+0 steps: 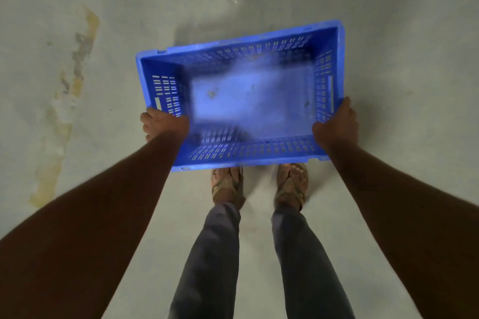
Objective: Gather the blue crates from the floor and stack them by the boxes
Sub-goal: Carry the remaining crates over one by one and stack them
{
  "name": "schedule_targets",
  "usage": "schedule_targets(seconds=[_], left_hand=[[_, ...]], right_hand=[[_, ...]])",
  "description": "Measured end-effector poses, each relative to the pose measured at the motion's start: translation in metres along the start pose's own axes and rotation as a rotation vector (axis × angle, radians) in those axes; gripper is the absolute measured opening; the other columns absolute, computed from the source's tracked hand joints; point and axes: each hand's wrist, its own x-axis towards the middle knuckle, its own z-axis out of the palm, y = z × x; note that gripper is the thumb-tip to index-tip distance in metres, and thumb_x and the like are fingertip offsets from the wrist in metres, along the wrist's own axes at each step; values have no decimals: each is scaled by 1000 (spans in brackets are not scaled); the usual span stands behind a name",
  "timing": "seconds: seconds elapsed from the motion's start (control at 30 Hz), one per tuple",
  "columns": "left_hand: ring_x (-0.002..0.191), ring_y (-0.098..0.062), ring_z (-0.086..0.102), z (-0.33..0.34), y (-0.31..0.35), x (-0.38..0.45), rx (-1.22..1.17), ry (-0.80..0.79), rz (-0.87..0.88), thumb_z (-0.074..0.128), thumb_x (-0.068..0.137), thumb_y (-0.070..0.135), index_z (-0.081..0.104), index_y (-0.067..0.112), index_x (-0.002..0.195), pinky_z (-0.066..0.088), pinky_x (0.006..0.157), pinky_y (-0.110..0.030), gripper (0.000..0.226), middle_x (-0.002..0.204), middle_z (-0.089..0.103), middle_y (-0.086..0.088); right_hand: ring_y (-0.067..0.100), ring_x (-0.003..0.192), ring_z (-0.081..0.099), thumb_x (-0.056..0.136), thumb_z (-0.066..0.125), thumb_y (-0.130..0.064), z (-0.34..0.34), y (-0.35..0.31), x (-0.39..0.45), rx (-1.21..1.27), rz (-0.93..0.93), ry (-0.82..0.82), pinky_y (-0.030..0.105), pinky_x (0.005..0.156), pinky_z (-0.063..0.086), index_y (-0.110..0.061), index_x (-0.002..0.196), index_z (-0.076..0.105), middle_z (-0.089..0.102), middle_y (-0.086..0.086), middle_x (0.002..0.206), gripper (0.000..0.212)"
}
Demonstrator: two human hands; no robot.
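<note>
Stains [66,111] run down the pale floor [388,33] at the far left. Next, the left hand [162,124] clamps the near-left corner of an empty blue crate [241,96], held level above the sandalled feet [259,184]; the right hand [337,124] grips its near-right corner. Carrying seems to be the step in hand. Neither boxes nor other crates are in view, so the next move calls for walking it to the stack and lowering it squarely.
</note>
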Motion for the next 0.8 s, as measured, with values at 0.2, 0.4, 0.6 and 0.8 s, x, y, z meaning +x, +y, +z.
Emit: schedule_targets(seconds=[0.2, 0.4, 0.6, 0.8], left_hand=[[96, -30, 70, -8, -26, 27, -318, -121, -137, 72, 66, 27, 61, 6, 120, 60, 88, -43, 59, 110, 70, -12], [55, -18, 53, -97, -61, -35, -578, -187, -189, 65, 83, 8, 63, 6, 79, 45, 50, -22, 5, 65, 56, -3], [71, -31, 70, -215, -139, -164, -801, -14, -284, 47, 64, 14, 68, 2, 79, 61, 72, -54, 28, 75, 68, -12], [77, -30, 74, -342, -229, -279, -1011, 104, -356, 57, 63, 18, 71, 5, 90, 61, 70, -45, 32, 82, 72, -12]], right_hand=[[38, 118, 61, 85, 58, -7, -12, 5, -3, 131, 25, 117, 37, 98, 43, -12, 134, 52, 67, 16, 124, 50], [37, 113, 60, 87, 54, -9, -79, -14, -77, 244, -63, 319, 35, 94, 38, -6, 120, 61, 66, 17, 120, 34], [32, 106, 61, 89, 61, -12, -196, -44, -210, 379, -225, 407, 27, 89, 39, -7, 116, 64, 67, 13, 115, 27], [27, 100, 64, 84, 64, -25, -313, -79, -338, 364, -372, 377, 31, 88, 45, -15, 111, 65, 70, 5, 108, 29]])
